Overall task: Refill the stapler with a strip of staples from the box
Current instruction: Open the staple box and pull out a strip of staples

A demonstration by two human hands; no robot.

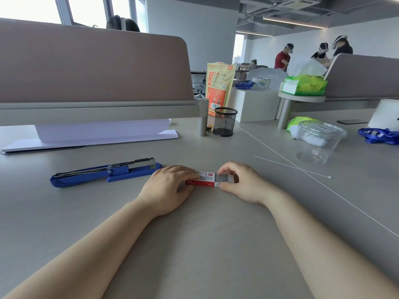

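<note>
A blue stapler (103,172) lies on the grey desk to the left, its top swung open so the metal staple channel shows. Right of it sits a small red and white staple box (205,180), its inner tray slid partway out to the right with grey staple strips (224,178) showing. My left hand (168,188) holds the box's left end. My right hand (241,182) pinches the pulled-out tray end between thumb and fingers.
A black mesh pen cup (225,121) stands behind the box, with an orange pouch (219,87) further back. A clear plastic tub (319,141) and blue lanyard (377,135) lie at right. White paper (103,131) rests under the desk divider. People stand far back right.
</note>
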